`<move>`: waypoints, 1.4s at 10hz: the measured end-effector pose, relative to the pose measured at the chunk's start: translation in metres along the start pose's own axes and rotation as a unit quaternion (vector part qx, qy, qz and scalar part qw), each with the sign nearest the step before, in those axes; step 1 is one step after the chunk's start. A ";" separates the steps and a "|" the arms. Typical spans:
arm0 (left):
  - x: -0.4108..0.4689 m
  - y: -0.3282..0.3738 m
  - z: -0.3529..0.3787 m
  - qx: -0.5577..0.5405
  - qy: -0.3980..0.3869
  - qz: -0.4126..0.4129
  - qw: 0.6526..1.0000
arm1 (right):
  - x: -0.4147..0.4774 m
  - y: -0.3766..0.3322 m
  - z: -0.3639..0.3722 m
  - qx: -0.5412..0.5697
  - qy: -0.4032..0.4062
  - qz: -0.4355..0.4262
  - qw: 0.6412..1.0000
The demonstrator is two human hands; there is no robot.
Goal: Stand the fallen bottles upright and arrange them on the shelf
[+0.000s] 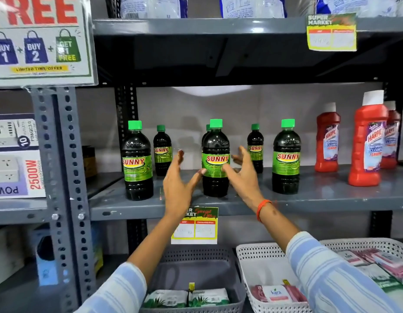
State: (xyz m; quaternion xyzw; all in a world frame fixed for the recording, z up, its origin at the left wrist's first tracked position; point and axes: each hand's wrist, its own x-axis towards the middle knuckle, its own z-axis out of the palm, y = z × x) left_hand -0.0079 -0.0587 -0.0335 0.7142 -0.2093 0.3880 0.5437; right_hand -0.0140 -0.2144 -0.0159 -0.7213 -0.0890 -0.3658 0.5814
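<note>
Now we hold our left hand [176,184] and right hand [242,175], grips wide, flanking the upright middle Sunny bottle [215,159] on the shelf [331,197], thumbs just touching its label.

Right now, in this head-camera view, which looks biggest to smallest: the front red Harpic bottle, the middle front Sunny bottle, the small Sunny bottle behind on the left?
1. Front red Harpic bottle
2. Middle front Sunny bottle
3. Small back-left Sunny bottle, which stands farther back, so part of that smallness may be distance.

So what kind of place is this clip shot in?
Most likely a supermarket aisle: a "Super Market" price tag hangs from the grey metal shelf, a buy-two-get-one-free sign hangs at left, and identical Sunny bottles stand in rows.
</note>
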 end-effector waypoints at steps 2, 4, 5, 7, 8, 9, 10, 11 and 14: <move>-0.012 -0.013 -0.044 0.199 0.117 0.125 0.965 | -0.016 -0.038 0.032 -0.119 0.182 -0.279 0.935; 0.015 -0.032 -0.102 0.153 0.068 -0.047 0.985 | -0.021 -0.038 0.103 -0.106 -0.184 -0.101 0.972; 0.016 -0.040 -0.112 0.163 -0.003 -0.097 0.982 | -0.017 -0.030 0.122 -0.076 -0.250 0.016 0.965; 0.023 -0.047 -0.130 0.187 -0.073 -0.110 0.973 | -0.014 -0.023 0.148 0.001 -0.309 0.082 0.948; 0.028 -0.046 -0.135 0.164 -0.102 -0.110 0.975 | -0.012 -0.019 0.150 0.025 -0.301 0.099 0.948; 0.030 -0.046 -0.133 0.166 -0.107 -0.113 0.974 | -0.010 -0.017 0.152 0.026 -0.281 0.110 0.953; 0.028 -0.046 -0.126 0.187 -0.087 -0.117 0.972 | -0.009 -0.012 0.155 0.023 -0.269 0.110 0.957; 0.024 -0.045 -0.120 0.216 -0.072 -0.111 0.967 | -0.008 -0.012 0.154 0.022 -0.266 0.108 0.957; -0.009 -0.016 -0.095 0.384 -0.040 -0.134 0.913 | -0.016 -0.019 0.140 0.010 -0.289 0.104 0.952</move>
